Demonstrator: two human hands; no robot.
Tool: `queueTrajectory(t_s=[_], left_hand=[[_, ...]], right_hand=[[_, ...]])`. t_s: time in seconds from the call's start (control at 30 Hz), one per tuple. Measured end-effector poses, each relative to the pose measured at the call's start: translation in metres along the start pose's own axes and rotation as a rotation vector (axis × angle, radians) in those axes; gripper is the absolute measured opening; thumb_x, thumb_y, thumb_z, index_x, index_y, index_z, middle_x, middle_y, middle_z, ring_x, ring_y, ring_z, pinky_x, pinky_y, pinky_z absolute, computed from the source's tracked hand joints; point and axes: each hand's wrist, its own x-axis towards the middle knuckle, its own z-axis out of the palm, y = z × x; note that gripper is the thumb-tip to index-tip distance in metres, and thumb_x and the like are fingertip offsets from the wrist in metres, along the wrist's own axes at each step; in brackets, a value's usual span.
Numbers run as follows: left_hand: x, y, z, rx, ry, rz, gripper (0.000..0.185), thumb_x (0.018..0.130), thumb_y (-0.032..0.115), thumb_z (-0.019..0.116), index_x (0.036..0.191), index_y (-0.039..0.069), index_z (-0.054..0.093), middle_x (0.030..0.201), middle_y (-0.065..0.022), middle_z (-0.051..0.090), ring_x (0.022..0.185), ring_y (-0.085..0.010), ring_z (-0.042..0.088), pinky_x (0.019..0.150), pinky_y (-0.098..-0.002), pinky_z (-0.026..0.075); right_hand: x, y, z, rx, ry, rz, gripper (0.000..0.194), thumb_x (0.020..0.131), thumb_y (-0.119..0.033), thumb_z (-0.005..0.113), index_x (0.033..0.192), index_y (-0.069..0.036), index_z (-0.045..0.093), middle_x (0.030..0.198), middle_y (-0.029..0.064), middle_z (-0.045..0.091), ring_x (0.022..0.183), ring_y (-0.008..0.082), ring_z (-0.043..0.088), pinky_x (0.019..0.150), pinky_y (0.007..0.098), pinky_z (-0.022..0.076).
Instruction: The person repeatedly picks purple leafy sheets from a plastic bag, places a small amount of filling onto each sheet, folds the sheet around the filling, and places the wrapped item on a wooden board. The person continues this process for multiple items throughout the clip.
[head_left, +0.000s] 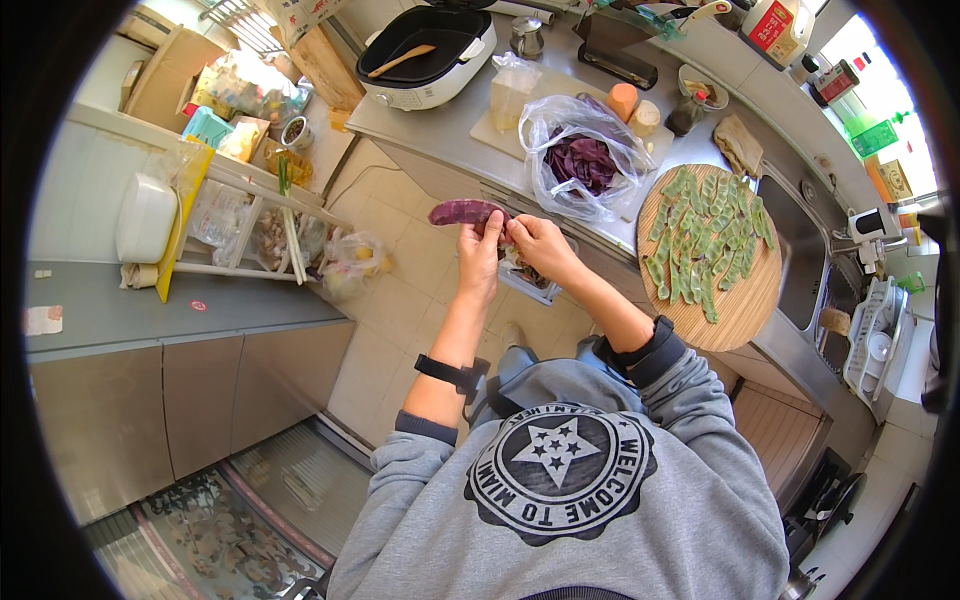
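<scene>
My left hand (481, 251) grips a long, flat purple bean pod (463, 212) between thumb and fingers, with its free end pointing left. My right hand (541, 244) has its fingertips pinched at the pod's near end; what exactly they hold there is hidden. Both hands are in front of the counter edge, over a bin (529, 279) with scraps in it. Beyond them, an opened clear plastic bag (581, 165) on the counter holds many purple pods. To the right, flat green bean pods (694, 232) lie spread over a round wooden board (735, 319).
A white electric cooker (431, 56) with a wooden spatula stands at the back left. Behind the bag are a pale cutting board (491, 131), a peeled orange root (622, 101) and a sauce bottle (685, 114). A sink (795, 247) lies right; a shelf rack (247, 232) with scallions stands left.
</scene>
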Motion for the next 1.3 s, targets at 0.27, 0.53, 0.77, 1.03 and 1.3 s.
queueTrajectory(t_s=[0.27, 0.53, 0.77, 1.03, 1.3], left_hand=[[-0.001, 0.016, -0.005, 0.13, -0.11, -0.102, 0.018, 0.093, 0.021, 0.07, 0.102, 0.007, 0.063, 0.092, 0.0002, 0.066, 0.084, -0.0078, 0.061, 0.078, -0.0239, 0.049], [-0.004, 0.017, -0.017, 0.144, -0.264, -0.211, 0.018, 0.093, 0.022, 0.069, 0.101, 0.006, 0.065, 0.087, 0.0005, 0.065, 0.078, -0.0084, 0.06, 0.073, -0.0249, 0.049], [-0.004, 0.024, -0.021, 0.305, -0.423, -0.244, 0.024, 0.097, 0.03, 0.064, 0.101, 0.007, 0.064, 0.086, -0.0004, 0.064, 0.077, -0.0103, 0.059, 0.074, -0.0269, 0.049], [-0.003, 0.006, 0.009, 0.202, 0.033, -0.252, 0.053, 0.095, 0.062, 0.05, 0.083, 0.011, 0.055, 0.07, 0.0027, 0.05, 0.064, -0.0083, 0.048, 0.06, -0.0251, 0.04], [0.006, 0.002, -0.003, 0.335, 0.028, -0.232, 0.047, 0.099, 0.053, 0.05, 0.075, 0.013, 0.054, 0.058, 0.0046, 0.045, 0.049, -0.0059, 0.039, 0.045, -0.0236, 0.029]], right_hand=[[-0.003, -0.013, -0.017, -0.475, -0.019, -0.249, 0.027, 0.087, -0.028, 0.057, 0.08, -0.004, 0.066, 0.068, 0.0193, 0.064, 0.062, 0.0393, 0.062, 0.06, 0.0457, 0.0496], [0.003, 0.002, -0.035, -0.151, -0.413, 0.012, 0.03, 0.091, -0.025, 0.058, 0.093, 0.002, 0.069, 0.069, 0.0068, 0.065, 0.062, 0.0137, 0.057, 0.063, 0.034, 0.049], [0.001, 0.022, -0.042, 0.058, -0.619, 0.305, 0.031, 0.091, -0.029, 0.055, 0.089, -0.001, 0.069, 0.058, -0.0026, 0.049, 0.051, 0.0083, 0.045, 0.048, 0.0287, 0.0389], [-0.014, 0.006, -0.009, -0.299, -0.367, -0.082, 0.03, 0.088, -0.023, 0.056, 0.079, 0.003, 0.066, 0.064, 0.0114, 0.063, 0.057, 0.0169, 0.056, 0.058, 0.0349, 0.0465], [-0.007, -0.001, -0.032, 0.104, -0.534, 0.289, 0.028, 0.086, -0.024, 0.054, 0.065, -0.007, 0.06, 0.058, -0.0018, 0.051, 0.051, 0.0072, 0.042, 0.047, 0.0269, 0.0329]])
